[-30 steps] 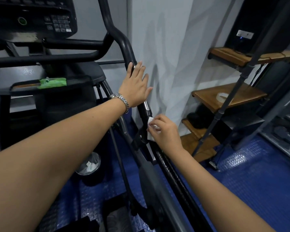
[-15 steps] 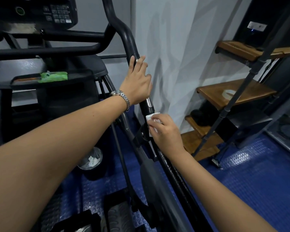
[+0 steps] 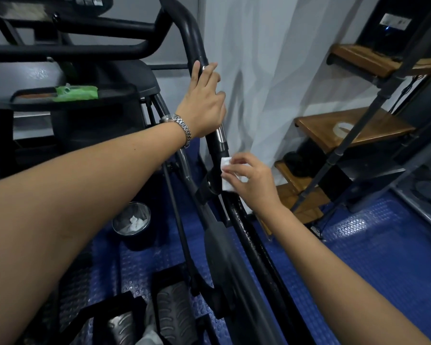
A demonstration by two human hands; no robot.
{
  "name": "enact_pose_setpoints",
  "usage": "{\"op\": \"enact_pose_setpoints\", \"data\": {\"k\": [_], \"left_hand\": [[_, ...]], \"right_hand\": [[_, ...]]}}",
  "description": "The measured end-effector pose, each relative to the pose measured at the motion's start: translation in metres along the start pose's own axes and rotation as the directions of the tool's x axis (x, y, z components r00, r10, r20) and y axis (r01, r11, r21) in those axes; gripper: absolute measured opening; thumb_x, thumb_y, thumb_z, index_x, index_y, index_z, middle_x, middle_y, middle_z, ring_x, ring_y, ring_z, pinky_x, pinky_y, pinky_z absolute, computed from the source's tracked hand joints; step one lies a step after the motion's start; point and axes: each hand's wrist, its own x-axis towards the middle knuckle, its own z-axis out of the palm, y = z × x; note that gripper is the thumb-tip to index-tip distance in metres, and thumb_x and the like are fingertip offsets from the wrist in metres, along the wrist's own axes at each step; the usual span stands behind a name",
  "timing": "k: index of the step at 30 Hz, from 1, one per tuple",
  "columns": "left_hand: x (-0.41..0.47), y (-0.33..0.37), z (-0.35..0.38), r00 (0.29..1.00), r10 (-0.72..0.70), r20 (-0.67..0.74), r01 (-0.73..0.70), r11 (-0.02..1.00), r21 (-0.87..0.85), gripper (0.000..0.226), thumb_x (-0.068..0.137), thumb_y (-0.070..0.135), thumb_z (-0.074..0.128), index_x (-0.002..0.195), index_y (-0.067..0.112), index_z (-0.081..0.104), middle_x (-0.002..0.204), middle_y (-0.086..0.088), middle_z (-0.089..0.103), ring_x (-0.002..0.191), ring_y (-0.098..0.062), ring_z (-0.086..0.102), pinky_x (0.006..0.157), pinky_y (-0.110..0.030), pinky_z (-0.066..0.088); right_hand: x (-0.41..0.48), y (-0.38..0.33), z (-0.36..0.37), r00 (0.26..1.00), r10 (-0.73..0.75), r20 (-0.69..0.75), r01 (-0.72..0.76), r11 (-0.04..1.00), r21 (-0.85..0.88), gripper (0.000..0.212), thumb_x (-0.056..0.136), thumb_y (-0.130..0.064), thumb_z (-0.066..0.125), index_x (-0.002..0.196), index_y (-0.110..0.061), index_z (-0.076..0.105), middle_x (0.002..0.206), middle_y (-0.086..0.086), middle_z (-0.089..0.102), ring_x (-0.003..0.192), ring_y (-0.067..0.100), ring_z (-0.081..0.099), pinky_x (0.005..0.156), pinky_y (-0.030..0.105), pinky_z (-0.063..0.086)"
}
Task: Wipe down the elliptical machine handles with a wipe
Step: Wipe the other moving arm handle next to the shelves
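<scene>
- Head view: the left hand, with a silver metal wristwatch on its wrist, is wrapping its grip around the black curved elliptical handle bar, fingers partly extended along it.
- The right hand is pinching a small white folded wipe in a closed grip, pressing it against the bar's lower joint, just below the chrome collar.
- A green wipe packet is lying on the machine's black tray; a round bin is standing on the blue studded floor.

Since a second ago our right hand slides the wipe slightly higher up the handle.
</scene>
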Motion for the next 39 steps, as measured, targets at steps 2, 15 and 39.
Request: {"op": "enact_pose_setpoints", "data": {"k": [2, 15, 39], "left_hand": [[0.0, 0.0, 0.0, 1.0, 0.0, -0.003, 0.0, 1.0, -0.002, 0.038, 0.088, 0.024, 0.036, 0.089, 0.003, 0.068, 0.127, -0.02, 0.048, 0.139, -0.036, 0.022, 0.113, -0.052, -0.007], [0.0, 0.001, 0.0, 1.0, 0.003, -0.002, -0.003, 1.0, -0.003, 0.039, 0.088, 0.025, 0.036, 0.092, 0.004, 0.069, 0.125, -0.019, 0.049, 0.14, -0.036, 0.022, 0.113, -0.051, -0.008], [0.0, -0.001, 0.003, 1.0, 0.008, -0.023, -0.008, 0.999, -0.037, 0.04, 0.087, 0.025, 0.036, 0.091, 0.005, 0.07, 0.119, -0.017, 0.051, 0.138, -0.034, 0.025, 0.114, -0.05, -0.008]], "right_hand": [[-0.004, -0.006, 0.007, 1.0, -0.008, -0.029, 0.007, 1.0, -0.026, 0.01, 0.077, -0.007, 0.076, 0.086, -0.005, 0.075, 0.094, 0.009, 0.064, 0.085, 0.022, 0.063, 0.072, 0.036, 0.056], [0.0, 0.0, -0.022, 0.897, 0.439, 0.055, -0.434, 0.846, 0.309, 0.008, 0.083, -0.005, 0.07, 0.088, -0.011, 0.071, 0.081, -0.001, 0.069, 0.076, 0.008, 0.065, 0.075, 0.024, 0.054], [-0.009, 0.005, -0.012, 0.836, 0.511, 0.199, -0.547, 0.754, 0.364, 0.026, 0.067, -0.013, 0.084, 0.086, -0.021, 0.068, 0.09, -0.004, 0.068, 0.088, 0.015, 0.063, 0.084, 0.037, 0.055]]}}
